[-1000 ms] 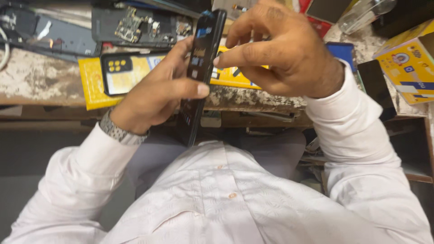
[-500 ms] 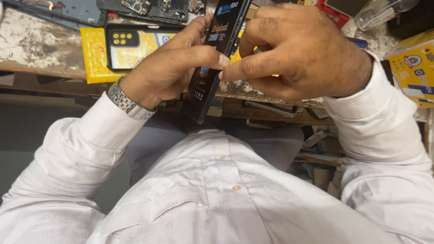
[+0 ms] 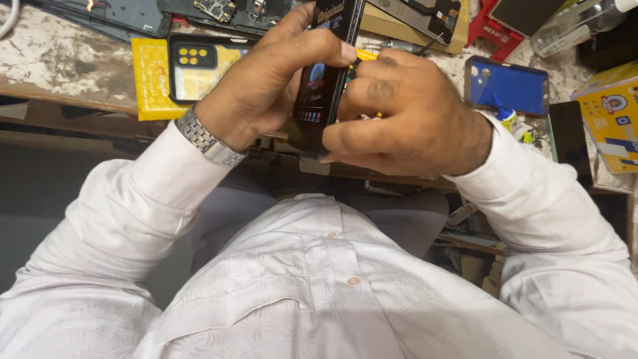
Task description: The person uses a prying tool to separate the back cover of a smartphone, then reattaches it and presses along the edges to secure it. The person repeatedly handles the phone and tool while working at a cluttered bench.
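Slim black phone screen panel (image 3: 323, 80) clamped edge-on in both grips: left hand (image 3: 266, 86) thumb over top, right hand (image 3: 405, 119) fingers curled at 3 o'clock. Since a second ago, pulled nearer the chest, above the worn desk (image 3: 60, 60) edge; yellow-backed phone case (image 3: 193, 66) at 9 o'clock.

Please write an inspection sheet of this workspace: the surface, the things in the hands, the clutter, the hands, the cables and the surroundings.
Surface: worn, stained wooden bench.
Job's things: black phone panel, held upright on edge above the bench front.
Clutter: yellow packet bearing a black phone case; blue case; opened phone bodies; red stand; clear bottle; yellow box.
Grippers: left hand and right hand both grip the panel.
Cables: white one at far left corner.
Surroundings: white shirt, metal wristwatch.
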